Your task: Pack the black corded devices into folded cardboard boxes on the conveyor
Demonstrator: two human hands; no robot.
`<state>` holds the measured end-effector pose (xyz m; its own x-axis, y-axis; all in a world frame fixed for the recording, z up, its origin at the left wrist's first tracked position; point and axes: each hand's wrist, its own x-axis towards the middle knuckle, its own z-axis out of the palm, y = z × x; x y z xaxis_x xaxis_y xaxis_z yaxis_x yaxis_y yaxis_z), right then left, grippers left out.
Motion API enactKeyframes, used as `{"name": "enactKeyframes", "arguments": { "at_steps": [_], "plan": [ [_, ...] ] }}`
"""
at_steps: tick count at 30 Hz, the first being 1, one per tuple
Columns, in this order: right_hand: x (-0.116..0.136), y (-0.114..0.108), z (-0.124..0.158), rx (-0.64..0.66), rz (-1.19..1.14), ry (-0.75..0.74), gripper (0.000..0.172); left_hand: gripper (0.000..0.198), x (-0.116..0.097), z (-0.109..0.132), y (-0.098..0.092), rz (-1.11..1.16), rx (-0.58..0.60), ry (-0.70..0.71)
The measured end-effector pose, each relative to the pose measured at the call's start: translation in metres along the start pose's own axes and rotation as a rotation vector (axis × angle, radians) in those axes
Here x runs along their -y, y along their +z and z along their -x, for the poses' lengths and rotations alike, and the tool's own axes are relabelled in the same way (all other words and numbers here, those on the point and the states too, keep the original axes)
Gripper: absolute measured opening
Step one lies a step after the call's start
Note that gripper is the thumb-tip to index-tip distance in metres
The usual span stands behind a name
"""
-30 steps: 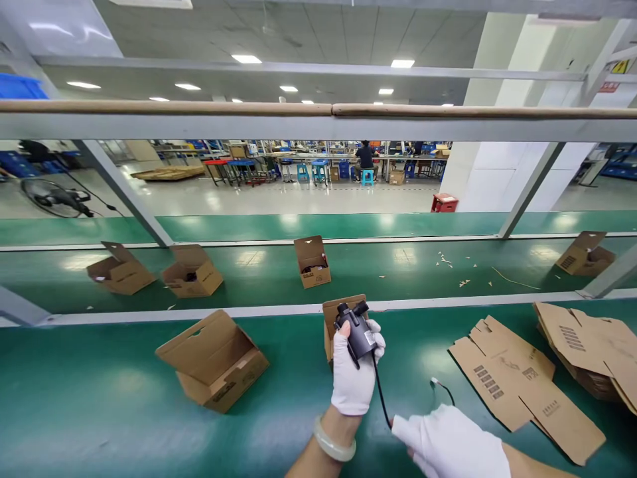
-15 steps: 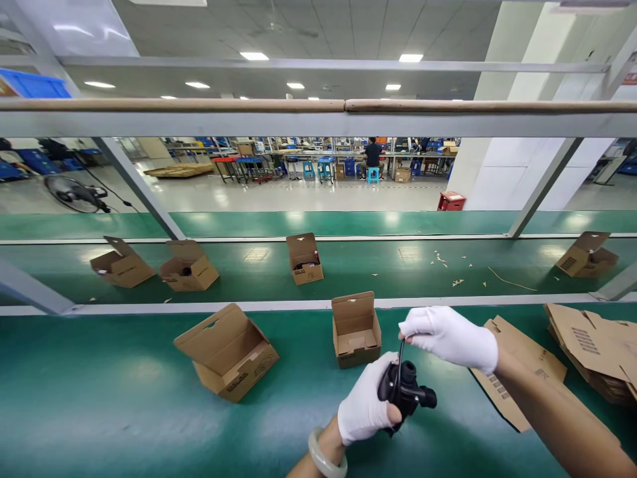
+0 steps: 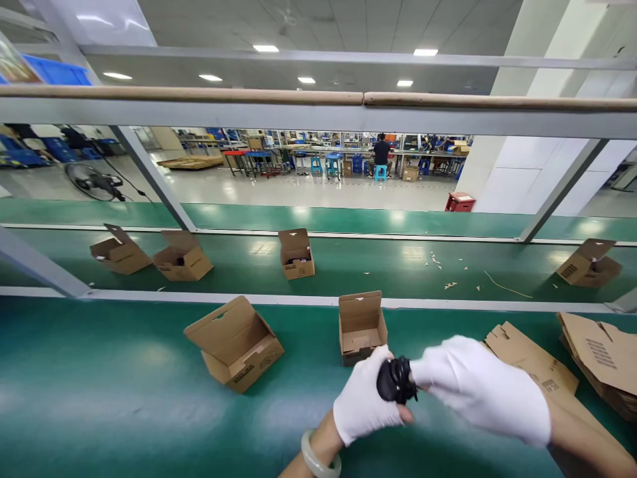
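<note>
With my left hand (image 3: 365, 401) curled firmly round the black device (image 3: 385, 383), my right hand (image 3: 478, 385), apparently pinching its cable (image 3: 402, 377) between closed fingers, should lay each loop snugly.

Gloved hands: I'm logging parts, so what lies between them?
In the head view, a black pump-like device lies between, held by the left hand; the right hand is at its other side.
</note>
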<state>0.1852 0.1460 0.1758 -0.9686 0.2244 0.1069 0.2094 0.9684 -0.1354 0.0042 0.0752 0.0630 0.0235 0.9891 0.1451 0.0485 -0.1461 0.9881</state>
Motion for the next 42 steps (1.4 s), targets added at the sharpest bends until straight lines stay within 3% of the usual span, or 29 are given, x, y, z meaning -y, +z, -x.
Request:
{"name": "enactKeyframes", "arguments": {
  "at_steps": [2,5,10,14,17,20,25,28,31,34,37,39,42],
  "plan": [
    [-0.018,0.008,-0.016,-0.004,-0.254,0.085,0.023,0.085,-0.001,0.004,0.003,0.069,0.093,0.031],
    [-0.032,0.031,-0.032,0.020,-0.581,0.227,0.028,0.088,-0.003,0.007,0.001,0.310,0.069,0.072],
    [-0.018,0.044,-0.036,-0.043,-0.526,0.123,0.043,0.078,0.003,0.008,-0.006,0.493,-0.098,0.037],
    [-0.018,0.043,-0.045,-0.068,-0.549,0.241,0.040,0.074,0.008,0.004,-0.011,0.402,-0.241,0.086],
    [-0.033,0.045,-0.062,-0.104,-0.459,0.224,0.027,0.066,0.014,0.004,-0.017,0.204,-0.316,0.105],
    [-0.049,0.043,-0.087,-0.070,-0.185,0.103,0.027,0.059,0.029,0.008,-0.022,-0.206,-0.378,0.095],
    [-0.058,0.044,-0.135,0.335,0.252,0.015,0.025,0.047,0.065,0.010,-0.024,-0.877,-0.347,0.072],
    [-0.056,0.066,-0.158,0.499,0.277,-0.006,0.018,0.050,0.076,0.006,-0.022,-1.052,-0.305,0.073],
    [-0.054,0.089,-0.164,0.600,0.231,-0.018,0.015,0.039,0.081,0.001,-0.021,-1.153,-0.298,0.052],
    [-0.056,0.090,-0.147,0.534,0.204,0.025,0.027,0.030,0.086,-0.004,-0.022,-1.208,-0.304,0.053],
    [-0.073,0.069,-0.103,0.362,0.127,0.101,0.026,0.028,0.095,-0.014,-0.027,-1.236,-0.305,0.087],
    [-0.098,0.054,-0.061,0.260,0.040,0.310,0.027,0.031,0.100,-0.028,-0.030,-1.242,-0.319,0.119],
    [-0.151,0.047,0.013,0.246,-0.005,0.839,0.026,0.039,0.106,-0.063,-0.035,-1.218,-0.320,0.121]
  ]
}}
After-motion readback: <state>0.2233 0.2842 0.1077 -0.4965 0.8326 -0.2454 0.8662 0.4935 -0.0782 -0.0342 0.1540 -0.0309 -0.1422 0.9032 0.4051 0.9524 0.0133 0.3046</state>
